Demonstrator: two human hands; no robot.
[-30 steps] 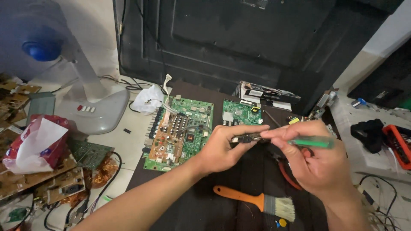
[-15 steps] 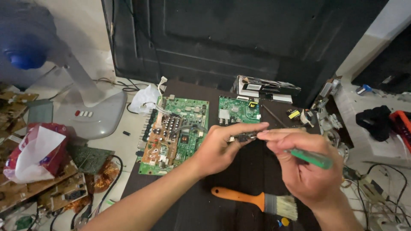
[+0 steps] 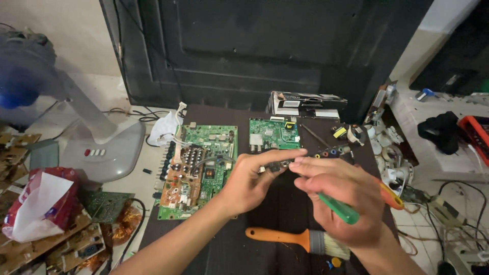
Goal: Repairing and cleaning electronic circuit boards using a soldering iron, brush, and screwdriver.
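Centre frame: left hand [image 3: 247, 186] pinches a narrow connector strip [image 3: 310, 155], right hand [image 3: 344, 196] grips a green-handled screwdriver [image 3: 338, 209], tip hidden; the strip possibly mid-unscrewing, both green boards [image 3: 201, 170] untouched.

Soft, even indoor light fills the scene, brightest on the pale floor and shelf at the right, while the big black panel [image 3: 265, 51] at the back stays dim and shows only a faint sheen. The hands cast weak, diffuse shadows on the dark mat [image 3: 275, 214], so the light perhaps comes from above. The fan [image 3: 30, 76] at left is blurred, and straight lines bow toward the edges.
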